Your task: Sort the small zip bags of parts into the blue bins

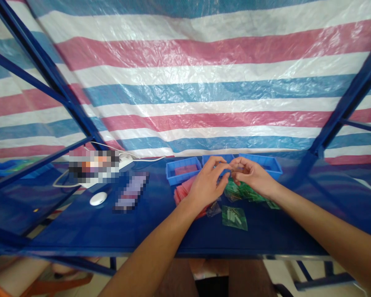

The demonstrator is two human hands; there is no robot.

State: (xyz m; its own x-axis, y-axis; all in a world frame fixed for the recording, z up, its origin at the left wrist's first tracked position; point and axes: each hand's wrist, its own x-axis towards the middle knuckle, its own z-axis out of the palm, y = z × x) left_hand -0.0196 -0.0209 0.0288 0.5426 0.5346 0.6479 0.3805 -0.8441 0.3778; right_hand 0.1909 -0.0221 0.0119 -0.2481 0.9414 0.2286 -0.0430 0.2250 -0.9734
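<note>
head cam, worn, looks fwd + down, hands within reach

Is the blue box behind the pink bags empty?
Not empty: some pinkish-red stuff shows inside the blue box.

Three small blue bins (pixel 181 179); at least one more blue tray (pixel 34 172) at far left. One round white disc (pixel 98 199), one white strip (pixel 125 163), one pixelated slab (pixel 131 192). One separate green packet (pixel 234 217) — the piled green packets (pixel 245 191) and red packets (pixel 182 192), several of each, overlap too much to count.
</note>
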